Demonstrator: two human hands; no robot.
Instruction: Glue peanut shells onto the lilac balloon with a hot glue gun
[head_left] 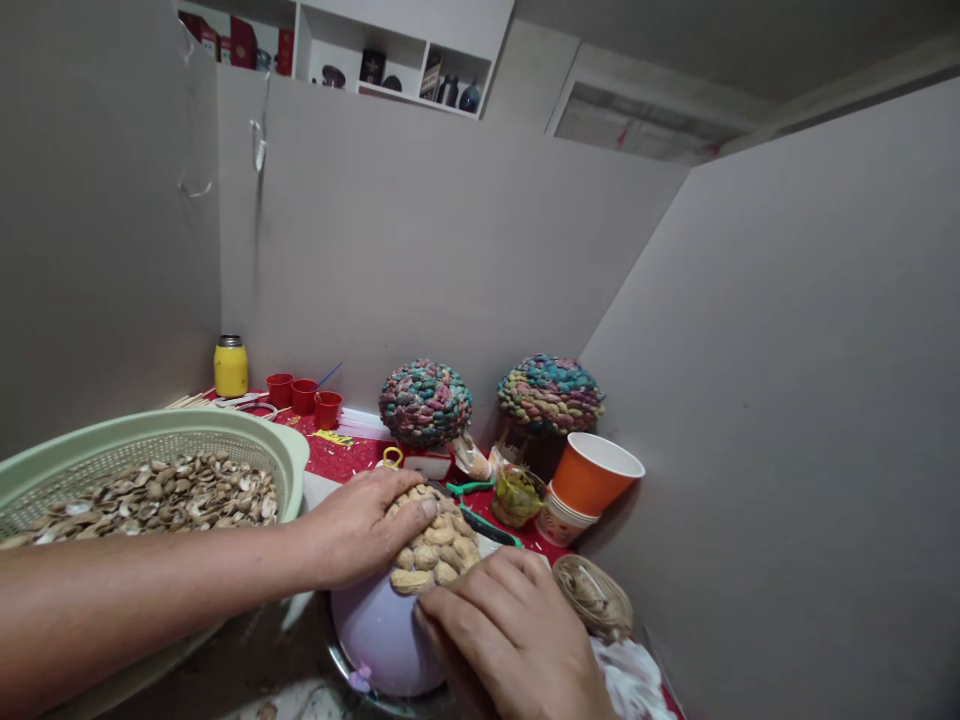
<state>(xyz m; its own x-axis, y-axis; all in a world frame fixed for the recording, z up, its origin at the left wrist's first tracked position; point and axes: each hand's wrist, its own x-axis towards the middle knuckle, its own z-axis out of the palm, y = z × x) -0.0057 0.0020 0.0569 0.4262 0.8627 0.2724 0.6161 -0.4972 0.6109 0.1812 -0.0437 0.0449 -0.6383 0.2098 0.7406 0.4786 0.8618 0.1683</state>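
Observation:
A pale purple balloon (382, 640), its knot (361, 678) low at the front, sits in a metal-rimmed bowl (341, 660). Its upper part bears a packed layer of unshelled peanuts (427, 555). My left hand (371, 525) lies over the left side of the peanuts, fingers stretched out and thumb apart, touching them. At the lower right edge of the layer is my right hand (517, 630), its fingers bent and close together against the balloon. Its fingertips are partly hidden, and I cannot make out what is between them.
A green colander (296, 460) of empty shells stands left. Behind are two colourful shell-covered domes (426, 402), red cups (304, 396) and a yellow bottle (230, 367). To the right are pliers (491, 525), an orange paper tub (596, 475), a glass bowl (517, 497) and coiled cord (594, 597).

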